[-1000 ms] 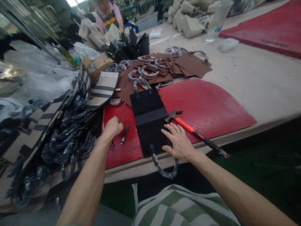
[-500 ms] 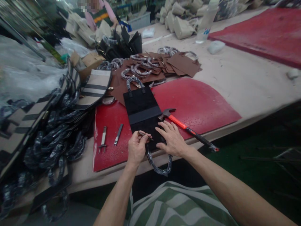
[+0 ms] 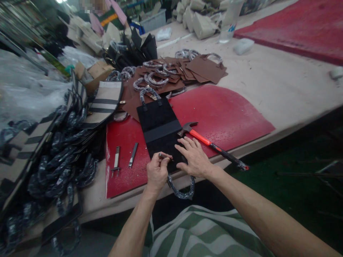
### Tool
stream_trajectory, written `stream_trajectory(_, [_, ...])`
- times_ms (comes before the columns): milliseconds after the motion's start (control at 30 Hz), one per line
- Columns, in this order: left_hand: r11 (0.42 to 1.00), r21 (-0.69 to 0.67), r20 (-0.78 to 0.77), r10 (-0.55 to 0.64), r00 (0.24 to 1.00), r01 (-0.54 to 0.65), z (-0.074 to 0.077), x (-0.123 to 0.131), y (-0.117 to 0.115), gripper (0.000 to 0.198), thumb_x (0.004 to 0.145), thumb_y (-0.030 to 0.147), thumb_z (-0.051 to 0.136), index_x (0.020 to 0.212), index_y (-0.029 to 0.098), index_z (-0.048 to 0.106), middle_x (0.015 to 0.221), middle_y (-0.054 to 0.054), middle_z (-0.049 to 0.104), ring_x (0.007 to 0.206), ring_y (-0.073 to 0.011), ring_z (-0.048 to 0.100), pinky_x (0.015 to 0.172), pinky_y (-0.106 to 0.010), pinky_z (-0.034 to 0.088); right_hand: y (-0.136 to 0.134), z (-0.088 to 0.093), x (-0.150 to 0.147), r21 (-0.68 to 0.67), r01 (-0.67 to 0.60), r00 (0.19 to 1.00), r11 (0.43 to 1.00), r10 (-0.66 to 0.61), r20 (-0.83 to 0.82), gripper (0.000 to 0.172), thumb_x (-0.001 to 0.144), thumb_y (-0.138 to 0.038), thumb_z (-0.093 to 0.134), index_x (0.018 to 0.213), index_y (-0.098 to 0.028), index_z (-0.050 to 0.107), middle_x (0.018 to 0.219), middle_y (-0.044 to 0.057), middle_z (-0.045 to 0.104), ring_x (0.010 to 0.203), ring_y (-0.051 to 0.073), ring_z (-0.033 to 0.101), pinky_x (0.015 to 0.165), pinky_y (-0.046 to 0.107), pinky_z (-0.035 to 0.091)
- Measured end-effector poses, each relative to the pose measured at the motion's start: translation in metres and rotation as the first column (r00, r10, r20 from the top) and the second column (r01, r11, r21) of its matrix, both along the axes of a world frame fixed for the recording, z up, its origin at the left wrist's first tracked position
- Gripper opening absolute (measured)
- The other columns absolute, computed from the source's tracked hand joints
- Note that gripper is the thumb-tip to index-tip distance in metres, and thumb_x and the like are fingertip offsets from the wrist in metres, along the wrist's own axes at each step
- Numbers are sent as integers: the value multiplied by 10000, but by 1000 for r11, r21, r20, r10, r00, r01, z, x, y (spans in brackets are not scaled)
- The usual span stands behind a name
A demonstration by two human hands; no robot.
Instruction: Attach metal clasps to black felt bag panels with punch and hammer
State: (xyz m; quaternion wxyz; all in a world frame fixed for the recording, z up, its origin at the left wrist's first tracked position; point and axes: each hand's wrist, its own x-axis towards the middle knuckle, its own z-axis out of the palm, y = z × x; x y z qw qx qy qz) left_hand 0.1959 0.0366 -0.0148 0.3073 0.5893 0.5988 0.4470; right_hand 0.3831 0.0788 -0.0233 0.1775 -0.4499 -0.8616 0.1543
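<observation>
A black bag panel (image 3: 158,126) lies flat on a red mat (image 3: 225,114), with one wrapped handle at its far end and another handle (image 3: 182,189) hanging over the table's front edge. My left hand (image 3: 157,171) is closed on a small thin metal tool (image 3: 164,156), its tip on the panel's near end. My right hand (image 3: 194,159) lies open and flat on the panel just to the right of it, fingers spread.
A red-handled hammer (image 3: 211,144) lies right of the panel. Two metal punches (image 3: 123,160) rest on the mat to the left. Brown panels (image 3: 182,71) with wrapped handles are piled behind. Striped panels (image 3: 61,121) are stacked at left. A person works at the back.
My left hand left the punches at the left, carrying a thin tool over to the panel's near end. My right hand stayed flat on the panel.
</observation>
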Motion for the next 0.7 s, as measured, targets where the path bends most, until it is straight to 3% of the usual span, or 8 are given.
stream_trajectory(267, [990,86,-149,-95,984,109,1,-1,1,127,921,184,513,930,209,638,889,-13,709,814,-135,676,755,-242,535,0,-3,0,9,-3,999,1000,3,-34,721,779,-435,744,1403,-156,513,1522,144,389,1426,371,265,1174,580,193])
stream_trajectory(400, [982,118,-263,-111,958,146,-5,0,0,145,929,205,480,952,209,623,903,-32,706,809,-146,681,756,-252,540,4,9,14,-16,-43,987,999,40,-153,584,815,-408,714,1314,-138,572,1447,163,463,1352,345,387,1123,528,325])
stream_trajectory(467, [973,145,-305,-128,944,178,-10,1,-1,159,930,211,465,971,210,618,915,-43,712,826,-153,691,769,-255,547,5,21,30,29,78,981,997,-72,-179,459,858,-332,654,1262,-126,587,1366,166,520,1261,316,470,1059,465,406])
stream_trajectory(533, [966,167,-319,-137,938,197,-13,2,-2,169,936,217,453,976,209,616,919,-50,716,834,-154,698,770,-251,550,6,32,49,77,259,965,963,-254,-64,370,871,-281,613,1205,-121,598,1262,177,565,1148,327,525,964,456,454])
stream_trajectory(600, [964,179,-314,-131,940,195,-15,3,-2,172,943,220,446,966,208,616,905,-51,715,816,-153,697,753,-250,547,6,39,68,71,369,913,927,-376,160,287,874,-275,598,1114,-118,615,1123,190,600,1021,340,568,853,449,477])
stream_trajectory(700, [964,186,-301,-129,945,190,-14,4,-1,164,945,215,454,959,210,618,879,-45,711,789,-152,690,732,-250,535,4,42,83,-81,432,870,898,-391,301,136,862,-239,588,954,-139,594,932,148,610,874,292,602,747,380,470])
